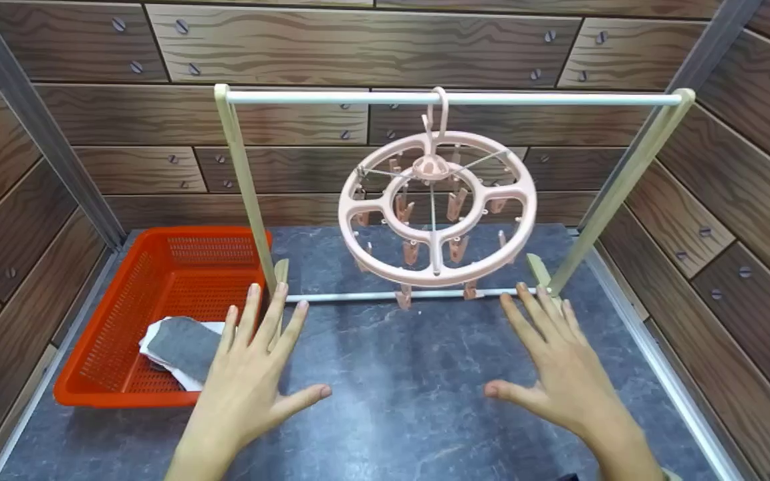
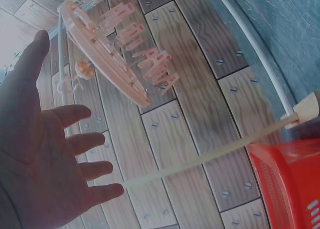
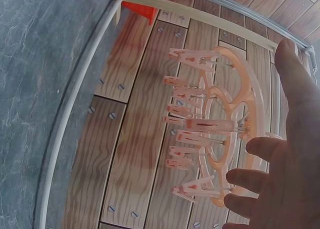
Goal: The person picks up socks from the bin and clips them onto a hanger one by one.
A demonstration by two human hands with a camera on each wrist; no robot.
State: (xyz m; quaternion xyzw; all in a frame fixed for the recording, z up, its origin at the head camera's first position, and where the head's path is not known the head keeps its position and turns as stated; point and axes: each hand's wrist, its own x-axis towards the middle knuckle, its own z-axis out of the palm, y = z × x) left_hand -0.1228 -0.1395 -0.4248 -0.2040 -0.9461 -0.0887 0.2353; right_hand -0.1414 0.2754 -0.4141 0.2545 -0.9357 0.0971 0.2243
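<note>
My left hand and right hand hover flat, fingers spread, holding nothing — ready. The peg hanger hangs ahead; socks wait in the basket.

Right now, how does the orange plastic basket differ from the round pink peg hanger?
The orange plastic basket sits on the grey tabletop at the left; the round pink peg hanger hangs from the white rail. The basket is rectangular and holds folded grey cloth; the hanger is ring-shaped, its pegs bare. Both are plastic.
</note>
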